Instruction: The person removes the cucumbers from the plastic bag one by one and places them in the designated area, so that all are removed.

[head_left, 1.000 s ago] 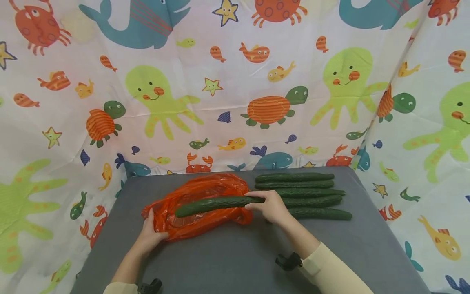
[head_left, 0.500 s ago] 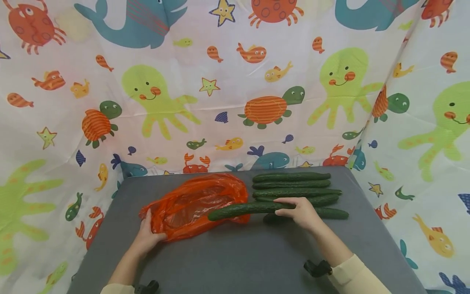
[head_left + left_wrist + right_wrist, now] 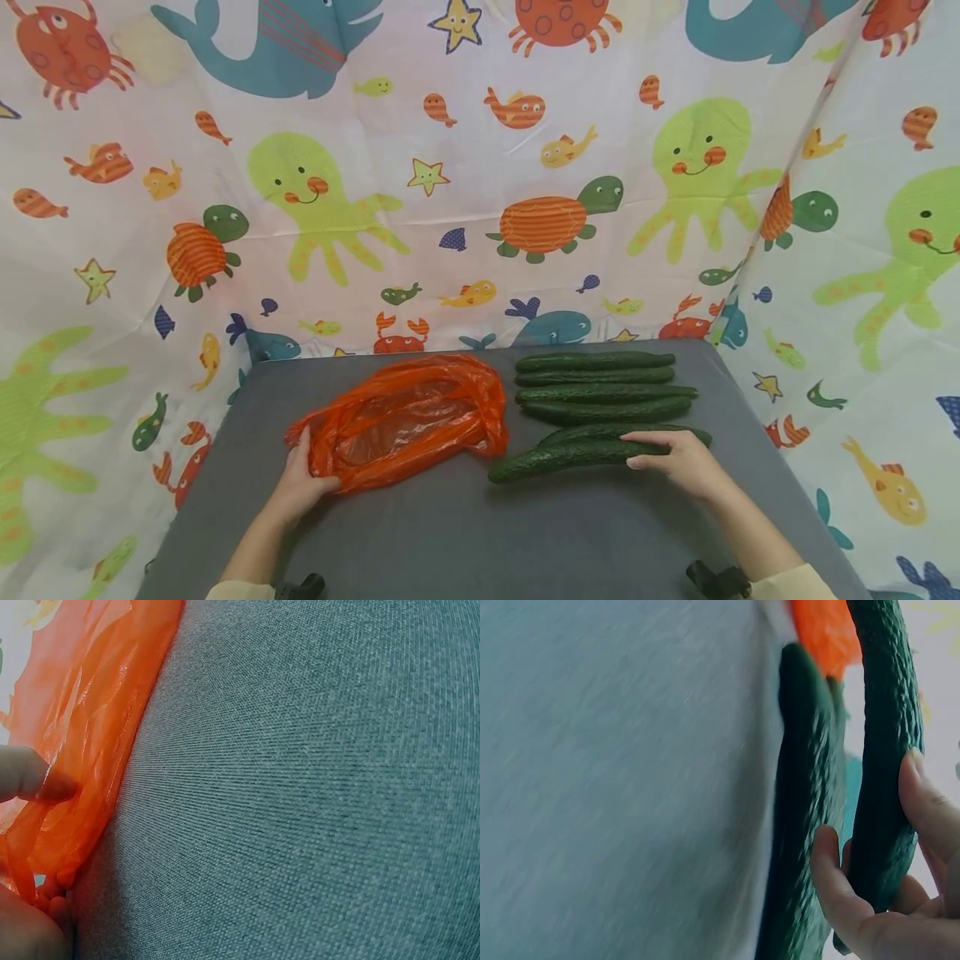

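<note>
My right hand (image 3: 684, 463) holds a long dark-green cucumber (image 3: 558, 460) near its right end, thumb and fingers on opposite sides. In the right wrist view the held cucumber (image 3: 885, 742) slants beside another cucumber (image 3: 802, 787) that lies on the grey cloth. Several more cucumbers (image 3: 600, 393) lie side by side behind it, roughly parallel. At the left, my left hand (image 3: 298, 483) grips the near-left edge of a crumpled orange-red plastic bag (image 3: 480, 392), whose mouth is spread. The thumb and fingers pinch the thin film (image 3: 90, 757) in the left wrist view.
A grey table (image 3: 465, 533) carries everything. Behind it and along both sides hangs a white curtain (image 3: 480, 192) printed with sea animals, close to the table's edges. Dark wrist cameras (image 3: 716, 581) sit on both forearms.
My right hand has carried the cucumber rightward and toward me, from over the bag to the front of the cucumber row. My left hand keeps its hold on the bag.
</note>
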`<state>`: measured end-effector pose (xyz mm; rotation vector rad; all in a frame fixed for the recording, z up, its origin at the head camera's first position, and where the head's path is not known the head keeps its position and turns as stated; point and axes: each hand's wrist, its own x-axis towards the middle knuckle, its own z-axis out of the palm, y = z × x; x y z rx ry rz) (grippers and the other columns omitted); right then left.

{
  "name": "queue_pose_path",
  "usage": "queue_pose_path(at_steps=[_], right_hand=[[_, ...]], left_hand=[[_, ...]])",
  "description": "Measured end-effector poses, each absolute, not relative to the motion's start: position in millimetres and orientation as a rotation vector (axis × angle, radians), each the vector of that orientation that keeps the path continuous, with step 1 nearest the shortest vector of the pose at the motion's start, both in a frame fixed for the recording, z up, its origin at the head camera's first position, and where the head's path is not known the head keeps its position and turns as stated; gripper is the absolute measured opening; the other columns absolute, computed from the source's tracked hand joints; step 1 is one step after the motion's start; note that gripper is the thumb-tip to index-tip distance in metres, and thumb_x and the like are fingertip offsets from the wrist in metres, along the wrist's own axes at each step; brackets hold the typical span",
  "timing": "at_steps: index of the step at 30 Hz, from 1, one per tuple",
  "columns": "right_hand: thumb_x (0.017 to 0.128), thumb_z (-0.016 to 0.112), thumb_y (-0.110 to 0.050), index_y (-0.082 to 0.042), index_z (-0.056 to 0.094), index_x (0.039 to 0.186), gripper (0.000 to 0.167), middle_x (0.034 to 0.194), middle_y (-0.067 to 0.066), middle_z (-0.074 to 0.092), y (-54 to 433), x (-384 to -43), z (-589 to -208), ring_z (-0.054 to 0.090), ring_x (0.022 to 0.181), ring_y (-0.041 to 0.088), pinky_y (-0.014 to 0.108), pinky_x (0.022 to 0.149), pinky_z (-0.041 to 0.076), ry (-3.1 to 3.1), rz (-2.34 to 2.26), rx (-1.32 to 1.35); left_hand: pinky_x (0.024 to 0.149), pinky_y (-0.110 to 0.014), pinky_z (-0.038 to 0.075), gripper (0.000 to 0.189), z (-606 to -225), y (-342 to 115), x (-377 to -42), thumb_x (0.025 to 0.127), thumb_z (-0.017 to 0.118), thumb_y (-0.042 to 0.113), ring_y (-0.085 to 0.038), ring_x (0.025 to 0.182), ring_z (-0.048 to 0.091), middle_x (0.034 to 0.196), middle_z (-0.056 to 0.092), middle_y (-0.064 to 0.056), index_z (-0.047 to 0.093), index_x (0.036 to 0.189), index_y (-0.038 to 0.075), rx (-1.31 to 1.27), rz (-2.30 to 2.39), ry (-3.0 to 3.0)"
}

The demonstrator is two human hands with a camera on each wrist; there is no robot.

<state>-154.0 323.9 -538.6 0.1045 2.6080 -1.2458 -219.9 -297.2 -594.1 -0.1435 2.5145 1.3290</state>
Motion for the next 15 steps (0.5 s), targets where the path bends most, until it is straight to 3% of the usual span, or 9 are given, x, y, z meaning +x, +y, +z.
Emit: queue_pose_path(at_steps=[3,6,10,13,15], right_hand=[[0.082,0.078,-0.049,-0.025,0.071,0.129,0.054,0.144,0.016,0.058,341,-146,-541,0.049,0.129,0.038,0.040,0.082,0.045,2.614,-1.225,0.118],[0.082,0.078,-0.049,-0.025,0.071,0.128,0.052,0.143,0.016,0.059,357,-143,-544,0.047,0.133,0.040,0.043,0.086,0.048,2.648,-1.192,0.116],[0.084,0.079,-0.045,-0.021,0.071,0.128,0.051,0.140,0.019,0.059,373,-142,-549,0.054,0.118,0.036,0.038,0.077,0.047,2.660,-1.181,0.130],[0.085,0.079,-0.042,-0.018,0.071,0.128,0.051,0.138,0.021,0.060,382,-141,-551,0.053,0.105,0.029,0.034,0.069,0.041,2.690,-1.150,0.136],[0.085,0.079,-0.041,-0.018,0.072,0.127,0.049,0.135,0.022,0.062,385,-141,-555,0.056,0.102,0.031,0.036,0.067,0.043,2.756,-1.108,0.122]], left_hand=[[0.117,-0.068,0.018,0.129,-594,-295,-220,0.078,0.081,0.016,-0.052,0.146,0.012,0.164,-0.004,-0.030,-0.019,0.160,0.018,-0.142,1.317,2.518],[0.117,-0.069,0.016,0.130,-593,-294,-219,0.078,0.081,0.017,-0.052,0.147,0.011,0.164,-0.005,-0.029,-0.021,0.159,0.018,-0.154,1.311,2.512],[0.117,-0.068,0.017,0.131,-593,-294,-217,0.078,0.081,0.016,-0.052,0.146,0.011,0.164,-0.006,-0.029,-0.023,0.158,0.020,-0.173,1.326,2.507],[0.117,-0.068,0.020,0.131,-593,-294,-216,0.077,0.081,0.014,-0.053,0.145,0.013,0.163,-0.005,-0.030,-0.022,0.159,0.019,-0.158,1.342,2.516],[0.117,-0.068,0.020,0.131,-594,-294,-217,0.076,0.081,0.014,-0.053,0.145,0.014,0.163,-0.004,-0.031,-0.021,0.159,0.019,-0.155,1.349,2.517]])
